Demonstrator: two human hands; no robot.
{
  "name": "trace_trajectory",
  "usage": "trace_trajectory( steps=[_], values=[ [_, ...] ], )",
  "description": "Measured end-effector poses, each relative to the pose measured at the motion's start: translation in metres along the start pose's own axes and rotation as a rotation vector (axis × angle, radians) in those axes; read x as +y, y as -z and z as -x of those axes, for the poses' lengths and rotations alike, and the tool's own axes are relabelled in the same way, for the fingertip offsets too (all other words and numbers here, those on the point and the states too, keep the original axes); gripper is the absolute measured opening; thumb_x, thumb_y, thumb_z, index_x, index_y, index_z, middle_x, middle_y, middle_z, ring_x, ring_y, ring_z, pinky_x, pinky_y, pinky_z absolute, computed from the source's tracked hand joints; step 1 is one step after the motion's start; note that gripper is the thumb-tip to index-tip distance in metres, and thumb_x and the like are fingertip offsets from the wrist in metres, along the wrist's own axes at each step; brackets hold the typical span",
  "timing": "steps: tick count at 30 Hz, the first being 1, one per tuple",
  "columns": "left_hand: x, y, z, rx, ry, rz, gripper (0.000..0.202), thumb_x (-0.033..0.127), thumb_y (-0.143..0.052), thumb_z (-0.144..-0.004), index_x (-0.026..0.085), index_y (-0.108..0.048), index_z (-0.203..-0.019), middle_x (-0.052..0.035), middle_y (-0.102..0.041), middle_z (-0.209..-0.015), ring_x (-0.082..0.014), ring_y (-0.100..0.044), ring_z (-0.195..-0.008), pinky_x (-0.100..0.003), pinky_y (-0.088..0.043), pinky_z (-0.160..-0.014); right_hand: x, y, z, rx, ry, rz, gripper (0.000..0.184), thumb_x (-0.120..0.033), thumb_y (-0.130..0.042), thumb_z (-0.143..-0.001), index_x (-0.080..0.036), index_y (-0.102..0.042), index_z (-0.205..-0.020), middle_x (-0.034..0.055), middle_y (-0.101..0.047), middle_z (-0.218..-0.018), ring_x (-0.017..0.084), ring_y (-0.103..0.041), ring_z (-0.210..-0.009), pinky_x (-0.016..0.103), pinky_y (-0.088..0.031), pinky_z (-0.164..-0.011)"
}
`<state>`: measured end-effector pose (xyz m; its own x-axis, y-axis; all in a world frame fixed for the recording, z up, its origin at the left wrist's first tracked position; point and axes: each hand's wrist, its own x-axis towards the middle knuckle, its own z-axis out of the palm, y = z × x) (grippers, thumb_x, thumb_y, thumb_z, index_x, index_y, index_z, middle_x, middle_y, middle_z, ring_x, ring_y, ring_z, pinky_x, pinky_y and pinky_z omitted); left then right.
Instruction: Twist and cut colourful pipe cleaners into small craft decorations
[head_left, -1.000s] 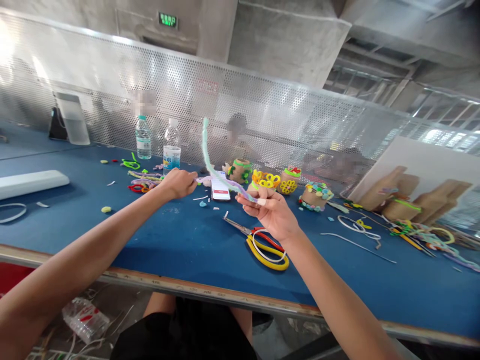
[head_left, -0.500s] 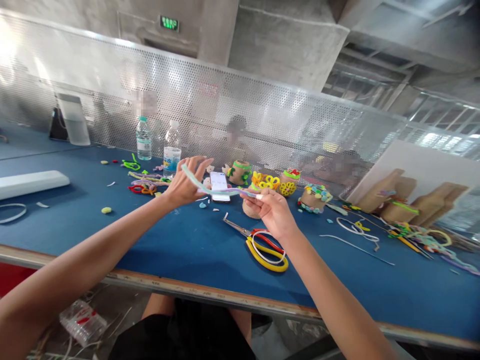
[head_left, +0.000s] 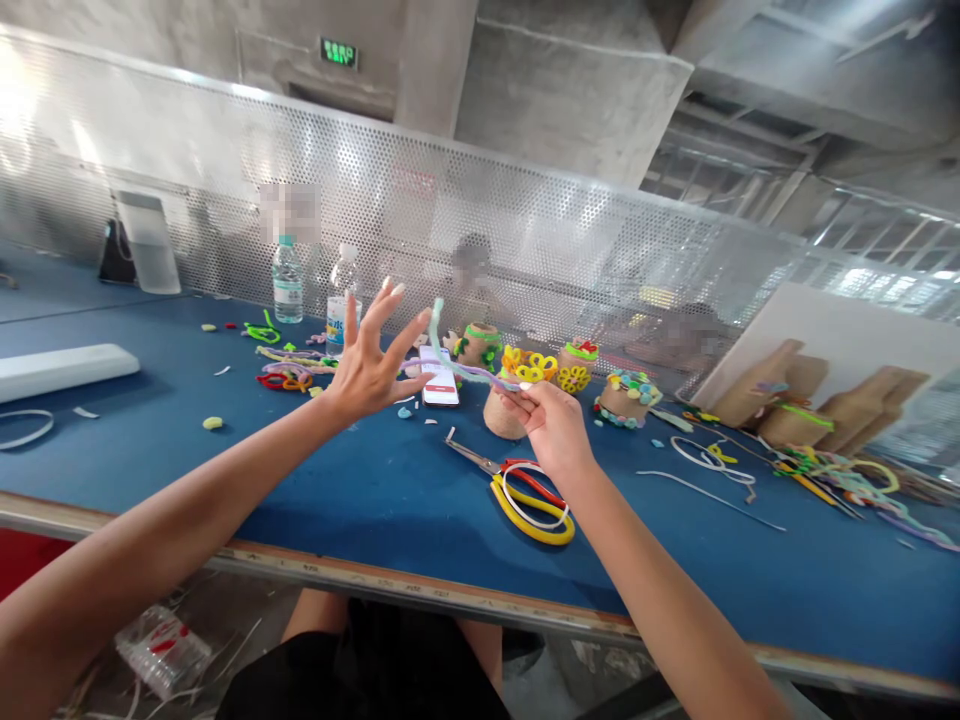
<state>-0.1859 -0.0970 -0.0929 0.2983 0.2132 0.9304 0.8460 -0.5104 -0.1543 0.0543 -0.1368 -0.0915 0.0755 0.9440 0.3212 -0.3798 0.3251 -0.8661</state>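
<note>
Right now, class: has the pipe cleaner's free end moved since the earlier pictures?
Yes: the pipe cleaner's free end swung right, from left of the smartphone to over it.

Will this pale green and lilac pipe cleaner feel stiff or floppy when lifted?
The fuzzy pale green and lilac pipe cleaner is probably light and fairly stiff: pinched in the right hand, its free end stands up without drooping. Its fuzz likely resists slipping.

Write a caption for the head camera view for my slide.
Right hand holds a pipe cleaner, left hand spread open nearby.
</note>
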Motion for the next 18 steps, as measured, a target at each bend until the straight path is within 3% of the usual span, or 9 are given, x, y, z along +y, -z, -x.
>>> trace_trajectory(
  steps=[3, 7, 11, 13, 15, 18],
  values=[
    [0.0, -0.002, -0.001, 0.034, -0.133, 0.077, 0.063, 0.05, -0.059, -0.08, 0.026, -0.032, -0.132, -0.0136, -0.042, -0.131, -0.0286, -0.042, -0.125, -0.05, -0.032, -0.106, 0.0, -0.002, 0.001, 0.023, -0.007, -0.023, 0.014, -0.018, -0.072, -0.06, -0.019, -0.058, -0.058, 0.0005, -0.068, -0.062, 0.02, -0.07, -0.072, 0.032, -0.058, -0.076],
    [0.01, -0.005, 0.001, 0.116, -0.238, 0.196, 0.057, 0.046, -0.059, -0.082, 0.019, -0.035, -0.127, -0.0136, -0.052, -0.118, -0.0237, -0.053, -0.111, -0.04, -0.048, -0.092, 0.003, -0.007, 0.004, 0.013, -0.046, -0.098, 0.009, -0.016, -0.07, -0.06, -0.017, -0.061, -0.061, -0.0005, -0.068, -0.06, 0.018, -0.071, -0.07, 0.022, -0.059, -0.068],
    [0.021, -0.005, 0.005, 0.39, -0.275, 0.107, 0.037, 0.043, -0.07, -0.074, 0.021, -0.05, -0.098, -0.0087, -0.054, -0.102, -0.0239, -0.056, -0.101, -0.038, -0.05, -0.082, 0.004, -0.01, 0.004, -0.001, -0.095, -0.165, 0.008, -0.014, -0.069, -0.062, -0.017, -0.062, -0.063, -0.0005, -0.069, -0.061, 0.017, -0.071, -0.072, 0.018, -0.058, -0.062],
    [0.024, -0.003, 0.006, 0.459, -0.304, 0.017, 0.031, 0.04, -0.072, -0.073, 0.021, -0.053, -0.089, -0.0055, -0.054, -0.089, -0.0205, -0.058, -0.087, -0.033, -0.05, -0.075, 0.003, -0.01, 0.004, -0.003, -0.101, -0.175, 0.009, -0.014, -0.068, -0.063, -0.018, -0.06, -0.062, -0.0012, -0.068, -0.059, 0.018, -0.071, -0.073, 0.018, -0.058, -0.061],
    [0.027, -0.001, 0.005, 0.401, -0.288, -0.008, 0.031, 0.039, -0.069, -0.076, 0.02, -0.055, -0.094, -0.0059, -0.055, -0.087, -0.0188, -0.058, -0.081, -0.031, -0.05, -0.071, 0.003, -0.01, 0.005, -0.01, -0.095, -0.168, 0.01, -0.015, -0.068, -0.064, -0.018, -0.059, -0.062, -0.0017, -0.068, -0.059, 0.018, -0.071, -0.074, 0.017, -0.058, -0.061],
    [0.03, -0.001, 0.005, 0.258, -0.209, 0.062, 0.039, 0.039, -0.062, -0.082, 0.016, -0.051, -0.111, -0.0117, -0.056, -0.101, -0.0219, -0.058, -0.092, -0.034, -0.051, -0.078, 0.005, -0.01, 0.007, -0.044, -0.075, -0.135, 0.014, -0.017, -0.07, -0.064, -0.018, -0.057, -0.063, -0.0016, -0.069, -0.064, 0.018, -0.071, -0.077, 0.019, -0.057, -0.064]
  ],
)
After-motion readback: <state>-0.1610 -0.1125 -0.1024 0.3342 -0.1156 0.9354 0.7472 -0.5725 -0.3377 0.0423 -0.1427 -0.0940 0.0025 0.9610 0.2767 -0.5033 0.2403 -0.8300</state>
